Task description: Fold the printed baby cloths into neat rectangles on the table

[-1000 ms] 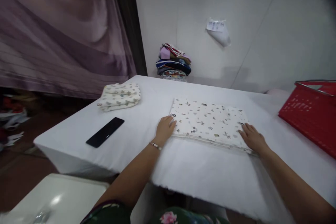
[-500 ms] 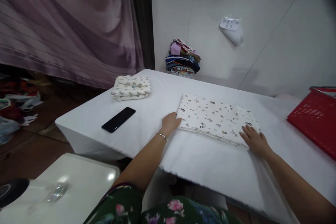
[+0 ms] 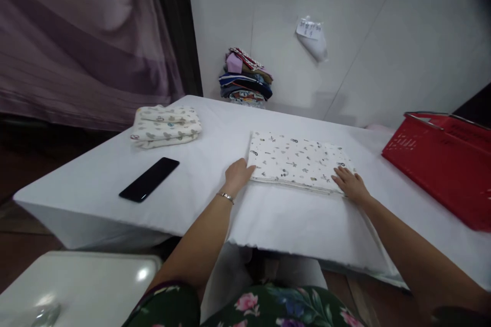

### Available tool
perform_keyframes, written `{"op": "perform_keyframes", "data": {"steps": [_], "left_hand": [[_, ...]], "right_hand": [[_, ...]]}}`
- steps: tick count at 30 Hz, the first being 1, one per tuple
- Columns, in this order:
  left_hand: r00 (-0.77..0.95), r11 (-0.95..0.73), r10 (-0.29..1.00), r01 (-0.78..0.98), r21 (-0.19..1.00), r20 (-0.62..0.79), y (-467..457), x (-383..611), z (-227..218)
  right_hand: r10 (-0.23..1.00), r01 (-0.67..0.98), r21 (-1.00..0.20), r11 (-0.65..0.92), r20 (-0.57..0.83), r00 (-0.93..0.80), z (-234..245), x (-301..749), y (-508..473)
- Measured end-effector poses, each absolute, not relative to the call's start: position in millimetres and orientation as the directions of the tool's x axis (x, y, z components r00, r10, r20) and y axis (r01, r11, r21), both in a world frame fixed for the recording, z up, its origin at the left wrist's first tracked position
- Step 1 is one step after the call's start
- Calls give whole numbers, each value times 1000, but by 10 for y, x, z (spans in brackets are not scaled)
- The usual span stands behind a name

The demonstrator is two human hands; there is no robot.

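A folded white cloth with small printed figures (image 3: 297, 162) lies flat on the white table (image 3: 268, 214). My left hand (image 3: 237, 176), with a bracelet at the wrist, rests against the cloth's near left corner, fingers stretched toward it. At the near right corner my right hand (image 3: 349, 184) lies flat, fingers spread on the cloth's edge. Neither hand grips anything.
A second folded patterned cloth (image 3: 166, 125) sits at the table's far left, a black phone (image 3: 149, 186) in front of it. A red basket (image 3: 445, 156) stands at the right. A stack of folded clothes (image 3: 245, 79) is by the wall. A white stool (image 3: 76, 286) is at lower left.
Mostly the camera has shifted; the red basket shows more fully. Both hands stay at the near corners of the folded cloth.
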State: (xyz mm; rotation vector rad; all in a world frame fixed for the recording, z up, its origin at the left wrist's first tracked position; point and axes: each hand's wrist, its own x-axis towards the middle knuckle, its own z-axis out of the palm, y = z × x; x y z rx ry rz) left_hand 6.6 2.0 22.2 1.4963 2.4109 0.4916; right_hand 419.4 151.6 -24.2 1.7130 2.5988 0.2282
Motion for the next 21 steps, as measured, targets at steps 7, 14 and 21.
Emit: {"op": "perform_keyframes", "data": {"steps": [7, 14, 21], "left_hand": [[-453, 438, 890, 818, 372, -51, 52, 88, 240], [-463, 417, 886, 817, 398, 24, 0, 84, 175], [-271, 132, 906, 911, 392, 324, -74, 218, 238]], "right_hand": [[924, 923, 98, 371, 57, -378, -174, 4136, 1443], [936, 921, -198, 337, 175, -305, -105, 4061, 1458], [748, 559, -496, 664, 448, -490, -22, 3607, 1000]]}}
